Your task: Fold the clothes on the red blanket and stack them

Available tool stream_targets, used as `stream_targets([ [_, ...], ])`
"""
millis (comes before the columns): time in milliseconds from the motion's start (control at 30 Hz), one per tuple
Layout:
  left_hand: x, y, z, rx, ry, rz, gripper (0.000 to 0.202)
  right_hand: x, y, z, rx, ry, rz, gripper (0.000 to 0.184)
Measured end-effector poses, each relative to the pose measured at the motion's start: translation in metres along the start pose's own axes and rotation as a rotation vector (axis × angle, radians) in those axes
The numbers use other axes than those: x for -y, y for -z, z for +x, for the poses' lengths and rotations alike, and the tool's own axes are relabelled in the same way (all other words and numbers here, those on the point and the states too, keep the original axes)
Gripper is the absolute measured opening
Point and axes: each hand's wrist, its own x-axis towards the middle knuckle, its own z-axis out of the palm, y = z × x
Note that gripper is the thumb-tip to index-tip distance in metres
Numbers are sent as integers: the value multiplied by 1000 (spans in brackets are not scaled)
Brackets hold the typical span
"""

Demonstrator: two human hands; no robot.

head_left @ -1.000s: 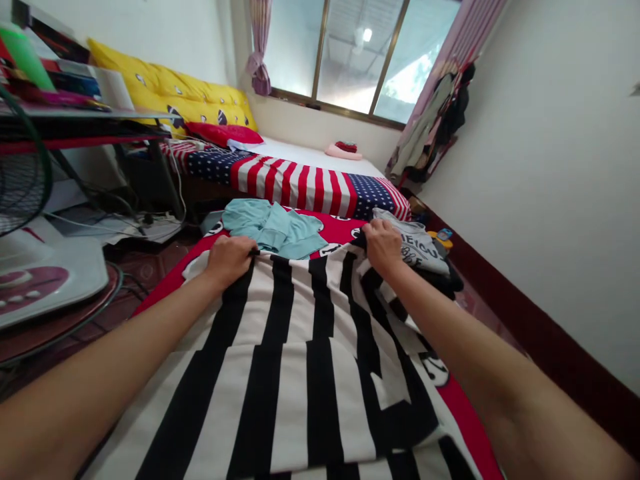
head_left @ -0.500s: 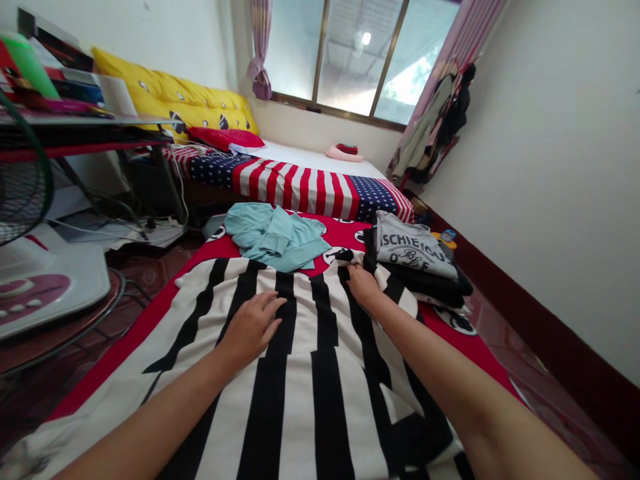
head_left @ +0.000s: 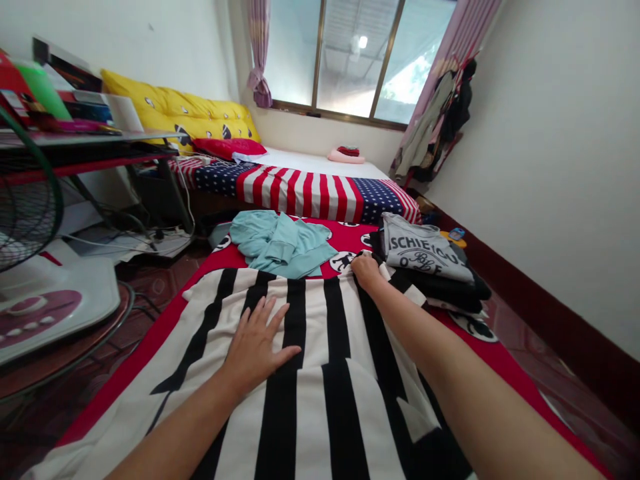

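Observation:
A black-and-white striped garment (head_left: 310,400) lies spread over a red surface with round white prints. My left hand (head_left: 257,343) rests flat on its left half, fingers spread. At the far right edge of the garment, my right hand (head_left: 366,270) is closed on the gathered cloth. Beyond the garment lies a crumpled light-blue garment (head_left: 280,243). To the right of my right hand is a stack of folded clothes, with a grey printed shirt (head_left: 425,250) on top. My right forearm hides part of the stripes.
A bed with a striped and starred cover (head_left: 305,190) stands under the window. On the left are a white fan base (head_left: 60,293) on a round stool and a cluttered desk (head_left: 95,143). Clothes (head_left: 440,127) hang by the right wall.
My left hand has spread its fingers and flattened on the cloth. My right hand has closed more tightly on the garment's far edge. The camera view has shifted slightly.

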Motion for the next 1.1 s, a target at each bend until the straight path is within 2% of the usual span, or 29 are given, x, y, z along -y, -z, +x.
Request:
stream_targets([
  [133,-1,5,1,-2,-65,-7,78,10,5,-6,-43,-152,31,25],
  [233,-7,13,4,-4,-234,-60,71,27,21,-21,-104,-188,73,25],
  [300,-11,18,6,21,-357,-124,64,46,29,-41,-163,-140,99,30],
  [367,-14,21,5,51,-402,-168,62,65,24,-65,-232,36,156,35],
  [433,-14,23,-2,62,-356,-165,63,78,8,-88,-304,319,282,42],
  [467,-12,24,-7,61,-323,-149,62,81,-2,-96,-329,412,354,45],
  [533,-7,28,-22,54,-263,-97,53,80,-22,-103,-355,397,465,49],
  [600,1,36,-39,57,-195,-16,42,76,-36,-101,-343,271,489,50],
  [700,12,55,-61,104,-96,99,33,72,-42,-93,-335,220,455,51],
  [767,18,70,-66,166,-66,120,25,72,-41,-91,-341,213,434,52],
  [800,20,77,-64,204,-49,121,23,73,-41,-90,-343,208,426,52],
  [900,31,90,-42,278,62,156,42,76,-42,-92,-352,194,409,53],
  [967,45,92,-14,203,118,184,40,78,-44,-94,-365,193,408,53],
  [1033,63,88,17,73,116,187,25,79,-44,-96,-383,196,415,52],
  [1100,82,81,46,30,85,175,41,76,-37,-96,-394,196,415,49],
])
